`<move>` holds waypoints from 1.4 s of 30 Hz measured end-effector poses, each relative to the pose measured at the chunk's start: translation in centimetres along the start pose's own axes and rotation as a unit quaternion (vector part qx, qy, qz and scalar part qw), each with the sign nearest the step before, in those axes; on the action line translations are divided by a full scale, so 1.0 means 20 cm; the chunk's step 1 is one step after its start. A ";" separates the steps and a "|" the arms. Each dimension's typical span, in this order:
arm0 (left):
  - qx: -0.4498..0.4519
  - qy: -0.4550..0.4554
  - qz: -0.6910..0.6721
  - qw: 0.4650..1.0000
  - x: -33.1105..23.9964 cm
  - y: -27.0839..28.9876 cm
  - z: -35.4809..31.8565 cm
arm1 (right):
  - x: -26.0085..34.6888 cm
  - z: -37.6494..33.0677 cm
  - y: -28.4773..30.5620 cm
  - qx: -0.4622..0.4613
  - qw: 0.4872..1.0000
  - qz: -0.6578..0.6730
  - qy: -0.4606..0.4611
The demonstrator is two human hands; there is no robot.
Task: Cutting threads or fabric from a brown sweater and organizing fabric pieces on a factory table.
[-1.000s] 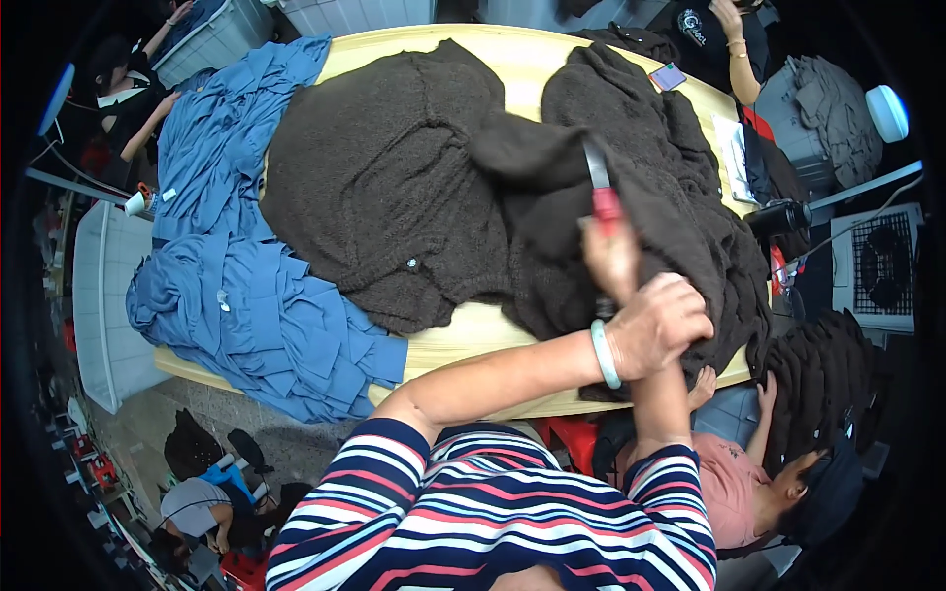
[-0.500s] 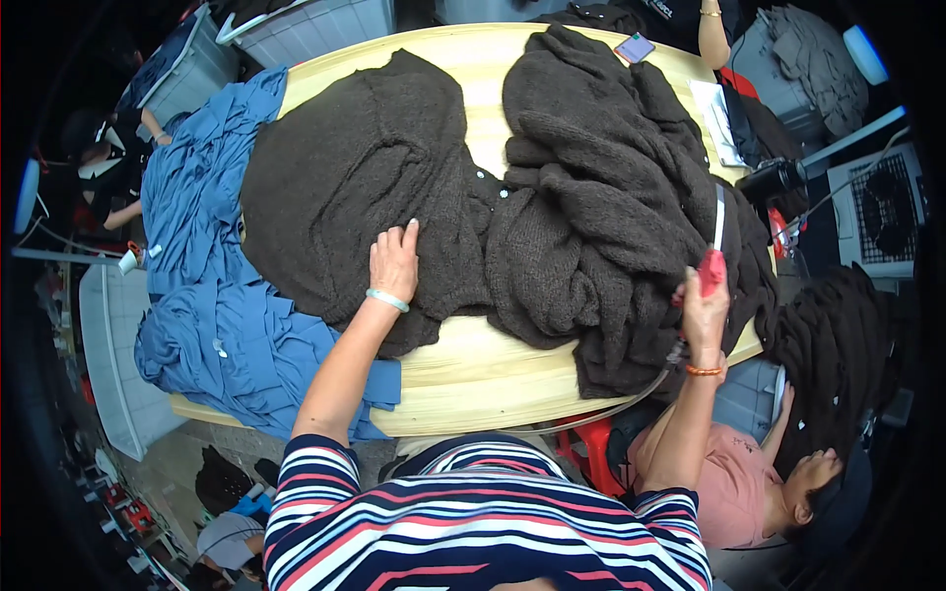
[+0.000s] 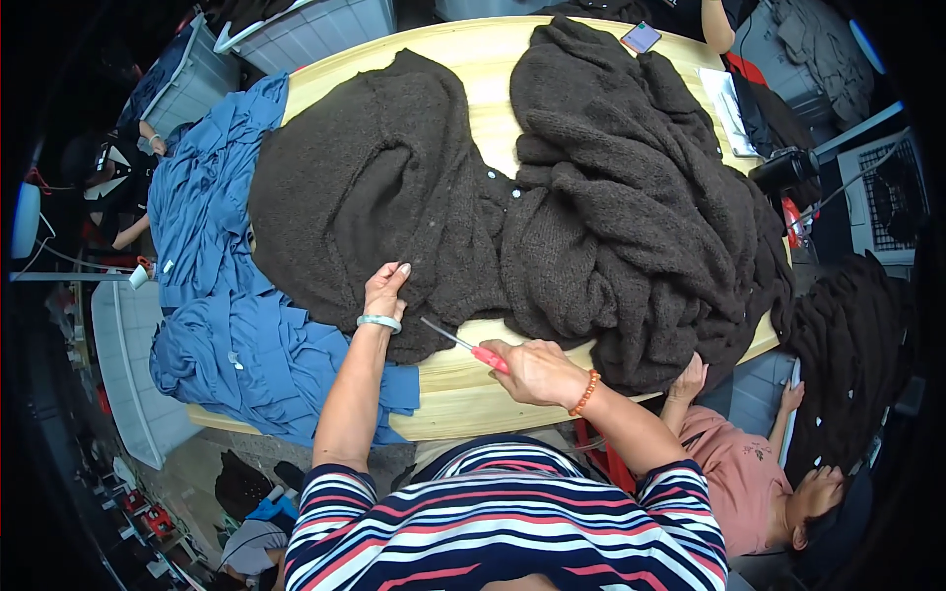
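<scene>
A dark brown knitted garment [image 3: 325, 167] lies spread on the wooden table in front of me. Over its near part is my left hand [image 3: 386, 288], thumb and fingertips pinched together. What the pinch holds, if anything, is too small to make out. My right hand [image 3: 537, 372], above the table's near edge, grips a red-handled tool [image 3: 490, 359] with a thin metal shaft. The shaft points up and left toward the garment, close to my left hand. To the right rests a heaped pile of the same dark knitwear [image 3: 611, 197].
Blue garments [image 3: 212, 227] cover the table's left side. A phone [image 3: 641, 37] lies at the far edge, and a black device [image 3: 785, 169] stands at the right. A co-worker in pink [image 3: 724, 463] sits at the lower right, one hand by the pile. Grey bins [image 3: 305, 44] surround the table.
My right hand has swung left with the red-handled tool, from the pile's right side to near my left hand. My left hand has moved slightly nearer me, its fingers now pinched.
</scene>
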State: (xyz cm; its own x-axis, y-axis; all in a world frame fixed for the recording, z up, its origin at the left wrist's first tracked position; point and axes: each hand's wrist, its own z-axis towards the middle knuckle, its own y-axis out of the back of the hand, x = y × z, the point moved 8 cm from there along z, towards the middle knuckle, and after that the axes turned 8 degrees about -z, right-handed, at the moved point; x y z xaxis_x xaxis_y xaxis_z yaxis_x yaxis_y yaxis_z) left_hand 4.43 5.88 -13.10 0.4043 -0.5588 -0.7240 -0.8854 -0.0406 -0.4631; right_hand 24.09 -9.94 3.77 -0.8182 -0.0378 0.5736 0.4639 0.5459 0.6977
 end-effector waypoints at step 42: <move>0.047 -0.378 0.643 0.665 -0.29 -0.59 0.20 | -0.33 0.13 0.18 -0.161 0.971 0.072 -0.163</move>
State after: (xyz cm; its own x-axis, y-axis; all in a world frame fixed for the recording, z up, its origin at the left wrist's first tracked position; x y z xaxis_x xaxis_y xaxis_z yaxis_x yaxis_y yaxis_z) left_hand 13.51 12.86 -5.46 -0.6408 0.4953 -0.5866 -0.6070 0.1410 0.7821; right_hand 30.21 -5.61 1.35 -0.7767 0.3156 0.5451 0.6204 0.2341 0.7485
